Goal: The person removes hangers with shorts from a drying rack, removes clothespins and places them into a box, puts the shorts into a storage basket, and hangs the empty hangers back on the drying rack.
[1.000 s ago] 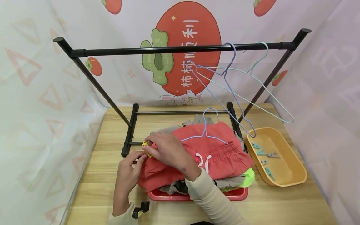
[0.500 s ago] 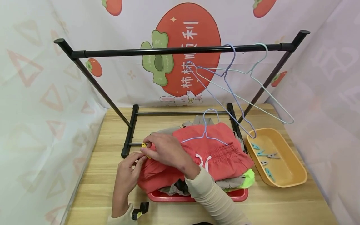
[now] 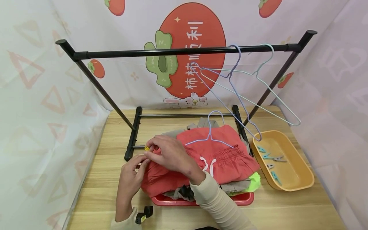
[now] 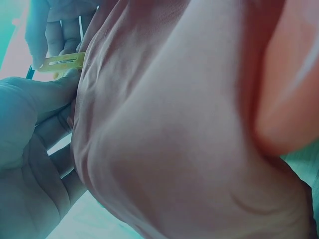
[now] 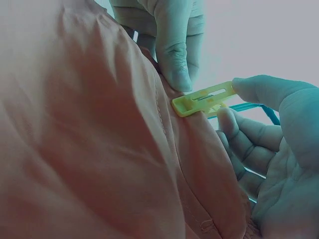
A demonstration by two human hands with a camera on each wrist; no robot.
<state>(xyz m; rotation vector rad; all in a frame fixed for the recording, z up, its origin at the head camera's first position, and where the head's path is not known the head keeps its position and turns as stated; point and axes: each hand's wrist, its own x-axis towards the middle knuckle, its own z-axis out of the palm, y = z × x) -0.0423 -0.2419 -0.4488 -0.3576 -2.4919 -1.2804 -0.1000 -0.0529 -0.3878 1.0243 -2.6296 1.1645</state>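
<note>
A pair of red shorts (image 3: pixel 233 166) with a white drawstring lies over a heap of clothes. A lilac hanger (image 3: pixel 210 135) lies across the shorts. At their left end my right hand (image 3: pixel 172 155) pinches a yellow clothespin (image 5: pixel 205 98) between thumb and fingers. The pin's front end overlaps the red cloth, and a blue hanger corner (image 5: pixel 249 105) shows behind it. My left hand (image 3: pixel 130 177) pinches the cloth edge right beside the clothespin. In the head view only the pin's yellow tip shows past my right fingers.
Beneath the clothes is a red basket (image 3: pixel 242 199). A yellow tub (image 3: pixel 296 166) with several clothespins (image 3: pixel 267 156) stands at the right. Over the heap stands a black rack (image 3: pixel 161 52), with a purple hanger (image 3: pixel 237 91) and a mint hanger (image 3: pixel 263 80) on its bar.
The yellow clothespin has turned and slid under my right fingers, so less of it shows now. My left hand holds the cloth in nearly the same place.
</note>
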